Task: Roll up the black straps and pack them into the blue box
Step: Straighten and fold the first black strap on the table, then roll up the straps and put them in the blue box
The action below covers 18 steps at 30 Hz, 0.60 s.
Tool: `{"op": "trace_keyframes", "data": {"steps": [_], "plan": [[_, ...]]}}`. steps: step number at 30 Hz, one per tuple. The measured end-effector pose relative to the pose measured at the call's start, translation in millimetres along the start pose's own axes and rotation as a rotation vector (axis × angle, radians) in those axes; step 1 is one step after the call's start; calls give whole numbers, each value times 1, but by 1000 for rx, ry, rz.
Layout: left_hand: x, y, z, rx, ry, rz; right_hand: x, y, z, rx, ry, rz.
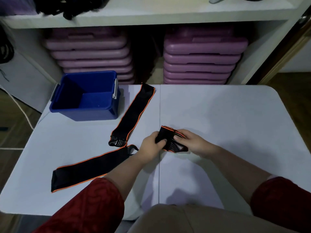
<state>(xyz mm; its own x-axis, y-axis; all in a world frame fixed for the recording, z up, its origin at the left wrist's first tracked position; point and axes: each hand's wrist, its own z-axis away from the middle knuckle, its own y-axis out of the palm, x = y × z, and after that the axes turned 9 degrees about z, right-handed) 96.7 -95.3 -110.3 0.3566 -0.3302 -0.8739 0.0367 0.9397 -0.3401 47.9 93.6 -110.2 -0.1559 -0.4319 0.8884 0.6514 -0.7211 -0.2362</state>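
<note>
A black strap with orange edging, rolled into a thick bundle [170,140], is gripped from both sides near the middle of the white table [218,115]. My left hand [151,146] pinches its left side and my right hand [193,142] holds its right side. Two more black straps lie flat and unrolled: one [133,115] runs diagonally from the table's far edge toward the centre, the other [87,170] lies at the near left, partly under my left forearm. The blue box [85,96] stands open at the far left corner, with nothing visible inside.
Behind the table a white shelf unit holds two stacks of purple plastic platforms [200,54]. Dark gear lies on the upper shelf [67,7]. A white cable [21,108] hangs off the left. The table's right half is bare.
</note>
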Motion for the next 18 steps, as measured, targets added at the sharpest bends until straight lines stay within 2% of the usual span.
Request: {"op": "trace_keyframes", "data": {"steps": [6,9,13,18], "plan": [[6,-75,21,25,-156,448,44,67,-19,-179,-16,-123],[13,-129,30,47,-181,549,75,107,-44,-132,7,-280],[40,-205,39,35,-209,545,114,164,-85,65,22,-400],[82,-287,44,-89,-168,375,143,235,-141,75,146,-346]]}}
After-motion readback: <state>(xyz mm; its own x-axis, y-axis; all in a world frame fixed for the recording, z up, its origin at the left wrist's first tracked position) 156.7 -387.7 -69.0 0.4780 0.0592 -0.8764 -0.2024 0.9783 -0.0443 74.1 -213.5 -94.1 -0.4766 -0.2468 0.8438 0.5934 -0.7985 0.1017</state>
